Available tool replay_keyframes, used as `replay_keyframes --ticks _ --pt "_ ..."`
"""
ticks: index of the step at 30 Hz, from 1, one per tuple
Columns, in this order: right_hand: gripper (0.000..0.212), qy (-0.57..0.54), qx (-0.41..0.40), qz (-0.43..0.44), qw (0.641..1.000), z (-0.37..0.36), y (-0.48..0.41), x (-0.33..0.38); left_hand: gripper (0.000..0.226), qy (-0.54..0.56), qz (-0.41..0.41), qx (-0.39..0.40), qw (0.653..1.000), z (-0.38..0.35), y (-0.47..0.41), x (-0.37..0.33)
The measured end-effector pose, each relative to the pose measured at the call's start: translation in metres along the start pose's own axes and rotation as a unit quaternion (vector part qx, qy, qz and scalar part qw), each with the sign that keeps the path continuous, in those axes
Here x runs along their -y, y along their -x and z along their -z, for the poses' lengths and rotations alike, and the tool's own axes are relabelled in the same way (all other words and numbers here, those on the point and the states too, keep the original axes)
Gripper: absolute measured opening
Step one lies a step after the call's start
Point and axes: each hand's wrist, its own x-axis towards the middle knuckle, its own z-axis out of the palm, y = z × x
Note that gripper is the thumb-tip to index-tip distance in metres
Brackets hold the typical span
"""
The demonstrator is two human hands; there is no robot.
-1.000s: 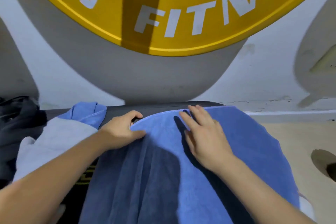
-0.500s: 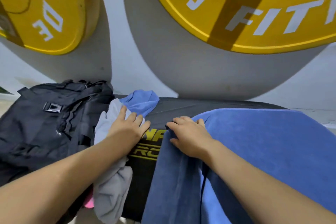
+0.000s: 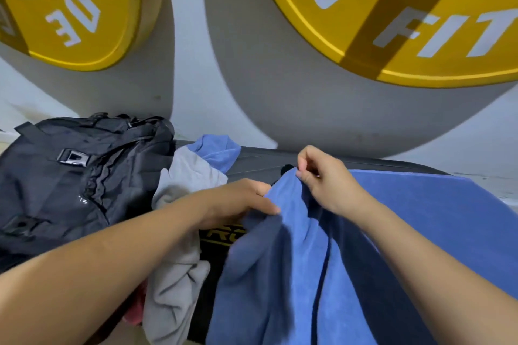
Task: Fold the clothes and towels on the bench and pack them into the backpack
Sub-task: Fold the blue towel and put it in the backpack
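Holding the big soft blue towel (image 3: 364,246) by its edge is the step right now. The towel lies over the long black padded bench (image 3: 260,161) in the lower right of the frame, and part of it hangs down toward the bottom edge. The right hand (image 3: 328,185), near the middle of the frame, pinches the far corner of the towel between thumb and fingers and lifts it a little. The left hand (image 3: 238,202), just to the left of it, has its fingers curled round the same edge lower down.

To fold well, I think both hands should pull that edge straight, so it does not sag between them. Then the edge can go across to the other side of the towel, corner on corner. Lay it flat and rub out the bumps.

The hanging part looks heavy and may drag the towel off the bench, so go slowly.

A crumpled grey soft garment (image 3: 179,187) and a small blue cloth (image 3: 217,148) lie just left of the hands. Do not catch them in the fold.

The black cloth backpack (image 3: 78,176) waits at the left. I cannot tell if it is open.
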Motion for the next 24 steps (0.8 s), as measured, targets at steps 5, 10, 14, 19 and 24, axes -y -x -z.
replay_keyframes --ticks 5,10,14,19,24 --pt "0.023 -0.073 -0.075 -0.029 0.994 0.008 -0.007 -0.001 0.020 -0.008 -0.019 -0.033 0.999 0.004 0.005 -0.008" --pt "0.015 0.046 -0.073 -0.075 0.993 0.002 -0.009 -0.004 0.003 0.114 -0.045 -0.172 0.977 0.016 -0.002 -0.008" --pt "0.011 0.073 -0.115 -0.074 0.988 -0.012 -0.016 -0.004 0.006 0.128 -0.123 -0.379 0.908 0.039 -0.005 -0.021" --pt "0.051 0.165 -0.050 -0.039 0.984 -0.035 -0.022 0.004 0.050 -0.165 -0.139 -0.511 0.832 0.051 -0.012 -0.015" --pt "0.038 0.275 0.016 0.082 0.958 -0.056 0.054 0.038 0.035 -0.428 -0.060 -0.374 0.821 0.030 -0.006 0.014"
